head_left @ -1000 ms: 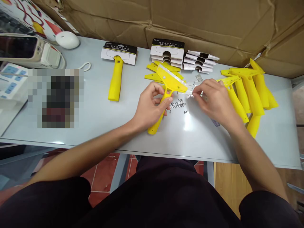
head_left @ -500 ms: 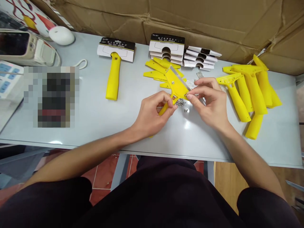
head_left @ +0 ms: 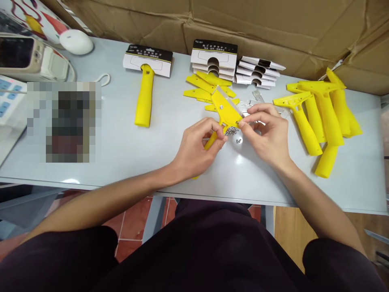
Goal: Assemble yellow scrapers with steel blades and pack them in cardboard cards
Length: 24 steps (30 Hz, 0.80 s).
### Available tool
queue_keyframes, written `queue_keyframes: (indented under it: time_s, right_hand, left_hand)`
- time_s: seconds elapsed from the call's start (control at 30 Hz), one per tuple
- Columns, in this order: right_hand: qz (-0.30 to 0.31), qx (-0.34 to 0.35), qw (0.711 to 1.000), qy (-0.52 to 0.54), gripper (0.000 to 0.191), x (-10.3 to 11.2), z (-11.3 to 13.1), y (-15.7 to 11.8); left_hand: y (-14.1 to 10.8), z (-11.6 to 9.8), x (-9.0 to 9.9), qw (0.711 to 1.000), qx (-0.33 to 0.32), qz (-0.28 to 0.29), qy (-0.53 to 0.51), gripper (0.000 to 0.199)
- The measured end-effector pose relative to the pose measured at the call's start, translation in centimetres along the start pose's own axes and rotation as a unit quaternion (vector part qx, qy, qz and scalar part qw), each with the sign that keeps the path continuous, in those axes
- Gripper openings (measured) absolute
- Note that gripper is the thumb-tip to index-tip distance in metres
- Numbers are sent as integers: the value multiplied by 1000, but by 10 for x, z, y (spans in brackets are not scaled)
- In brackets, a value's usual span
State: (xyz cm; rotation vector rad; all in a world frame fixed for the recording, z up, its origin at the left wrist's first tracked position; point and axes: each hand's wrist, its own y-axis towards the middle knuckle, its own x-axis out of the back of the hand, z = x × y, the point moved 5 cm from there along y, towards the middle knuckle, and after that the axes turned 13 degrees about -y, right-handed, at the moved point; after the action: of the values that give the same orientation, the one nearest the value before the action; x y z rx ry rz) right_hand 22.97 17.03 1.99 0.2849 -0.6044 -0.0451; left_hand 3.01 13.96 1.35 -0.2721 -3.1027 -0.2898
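My left hand (head_left: 199, 144) is closed around the handle of a yellow scraper (head_left: 223, 109), whose head tilts up and away from me. A metal blade edge shows along the head's upper right side, and one screw sits in its left part. At the right end of the head, the thumb and forefinger of my right hand (head_left: 267, 132) pinch a small screw (head_left: 237, 122), mostly hidden by the fingertips. Just below the head lies a small pile of screws (head_left: 232, 131), with a loose screw (head_left: 238, 141) nearer to me.
Yellow cover plates (head_left: 197, 94) and thin metal blades (head_left: 257, 95) lie behind the scraper. Several yellow scraper handles (head_left: 330, 113) are heaped at right. Printed cards (head_left: 214, 54) stand at the back, and a carded scraper (head_left: 144, 97) lies left. Cardboard (head_left: 243, 24) walls the far edge.
Both hands and the scraper stay almost in place, with the right fingertips still at the right end of its head. The whole view has shifted slightly.
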Motion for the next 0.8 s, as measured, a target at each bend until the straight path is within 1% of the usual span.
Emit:
queue_keyframes:
  time_s: [0.2, 0.47, 0.63, 0.8]
  right_hand:
    - [-10, -20, 1000, -11, 6, -2, 3, -2]
    - [-7, -19, 1000, -15, 5, -2, 5, -3]
    - [-15, 1, 1000, 1, 4, -1, 5, -3]
    - [-14, 17, 999, -24, 6, -1, 8, -3]
  left_hand:
    - [-1, -3, -1, 1000, -24, 9, 16, 20]
    - [-1, -3, -1, 1000, -16, 2, 10, 20]
    - [-1, -3, -1, 1000, -15, -4, 7, 20]
    - [-1, -4, -1, 1000, -14, -3, 19, 20]
